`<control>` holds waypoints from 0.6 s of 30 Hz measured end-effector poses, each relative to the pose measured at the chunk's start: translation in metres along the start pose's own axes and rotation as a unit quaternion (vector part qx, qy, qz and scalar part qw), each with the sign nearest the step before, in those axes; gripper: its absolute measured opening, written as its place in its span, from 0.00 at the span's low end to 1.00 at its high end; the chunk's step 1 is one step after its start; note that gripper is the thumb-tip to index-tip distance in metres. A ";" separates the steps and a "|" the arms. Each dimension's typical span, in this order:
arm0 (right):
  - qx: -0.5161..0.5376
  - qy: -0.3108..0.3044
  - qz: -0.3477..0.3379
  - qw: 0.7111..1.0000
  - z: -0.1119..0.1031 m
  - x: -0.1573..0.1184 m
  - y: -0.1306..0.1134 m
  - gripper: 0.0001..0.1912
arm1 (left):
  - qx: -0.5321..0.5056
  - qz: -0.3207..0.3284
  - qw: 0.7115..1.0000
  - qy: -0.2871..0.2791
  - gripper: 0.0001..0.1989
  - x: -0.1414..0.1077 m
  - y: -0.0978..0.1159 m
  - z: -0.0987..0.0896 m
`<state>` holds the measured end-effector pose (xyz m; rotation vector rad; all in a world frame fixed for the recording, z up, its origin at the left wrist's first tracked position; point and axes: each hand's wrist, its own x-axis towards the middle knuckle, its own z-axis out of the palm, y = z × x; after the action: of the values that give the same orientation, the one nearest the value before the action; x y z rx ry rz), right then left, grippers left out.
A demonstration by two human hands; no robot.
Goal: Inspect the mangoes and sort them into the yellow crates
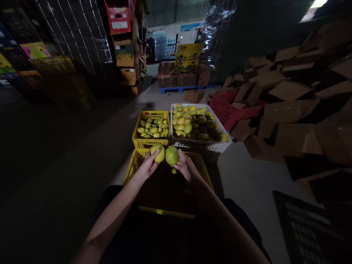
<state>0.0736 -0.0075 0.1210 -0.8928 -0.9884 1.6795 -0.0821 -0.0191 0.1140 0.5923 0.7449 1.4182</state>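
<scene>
A yellow-green lemon (158,153) rests in my left hand (150,164), whose fingers are wrapped round its lower side. Close beside it, my right hand (187,167) grips a greener lemon (172,155) by its right side. Both fruits are held up over the near part of a large yellow crate (203,168). One small fruit (174,171) shows below the green lemon, inside that dark crate. Just beyond stand a smaller yellow crate (137,141) with several green and yellow lemons, and a white crate (220,146) heaped with mostly yellow ones.
Many flattened and open cardboard boxes (291,110) are piled at the right, around a red crate (224,108). Stacked cartons (125,55) rise at the back left. Behind the crates, boxes stand on a blue pallet (178,89). A dark slatted crate (305,227) lies lower right.
</scene>
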 end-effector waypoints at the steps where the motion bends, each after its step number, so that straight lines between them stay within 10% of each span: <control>1: -0.003 -0.005 -0.005 1.000 0.001 -0.001 0.001 0.19 | -0.011 -0.008 1.000 0.011 0.20 0.002 0.000 0.000; 18: -0.028 0.048 -0.046 0.997 0.014 -0.001 0.030 0.22 | -0.096 -0.152 0.972 0.150 0.14 0.015 -0.011 0.002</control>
<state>0.0505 -0.0183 0.0993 -0.9425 -1.0005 1.5245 -0.0740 -0.0046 0.1053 0.1041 0.8839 1.2859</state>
